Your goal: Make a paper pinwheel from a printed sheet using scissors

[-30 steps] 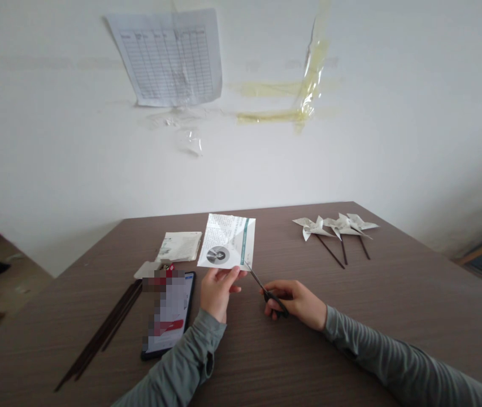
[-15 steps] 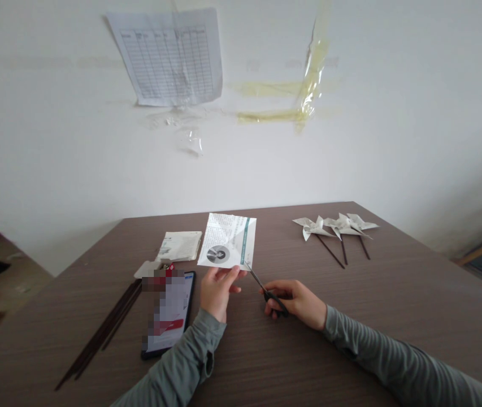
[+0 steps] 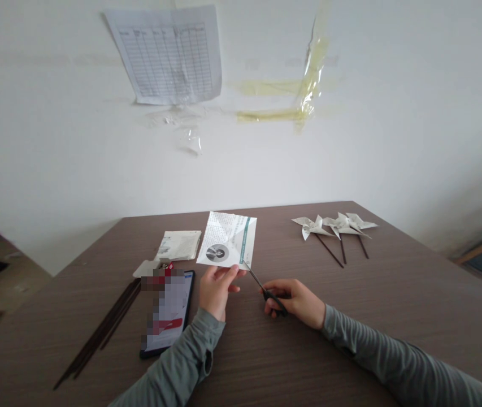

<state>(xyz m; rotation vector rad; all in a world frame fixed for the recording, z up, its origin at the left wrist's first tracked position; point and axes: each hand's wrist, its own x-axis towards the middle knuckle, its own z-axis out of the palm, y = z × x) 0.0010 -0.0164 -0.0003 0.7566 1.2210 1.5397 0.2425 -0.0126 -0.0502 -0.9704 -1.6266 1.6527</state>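
Note:
My left hand (image 3: 219,288) pinches the lower edge of a square piece of newspaper (image 3: 229,237), holding it up above the table. The sheet carries print, a round photo and a green strip, with diagonal creases across it. In my right hand (image 3: 294,299) is a pair of scissors (image 3: 275,301) with black handles, my fingers closed round them. Their blades meet the paper near its lower right corner, close to my left fingertips. Whether the blades are parted is too small to tell.
On the brown table (image 3: 308,362), a phone (image 3: 166,316), dark thin sticks (image 3: 100,328), a small white box (image 3: 150,268) and a stack of paper squares (image 3: 179,245) lie to the left. Three paper pinwheels (image 3: 338,226) on sticks lie at the back right, before the wall (image 3: 257,169).
Almost nothing differs. Both hands, the paper and the scissors keep the same places relative to one another; the whole view has shifted very slightly.

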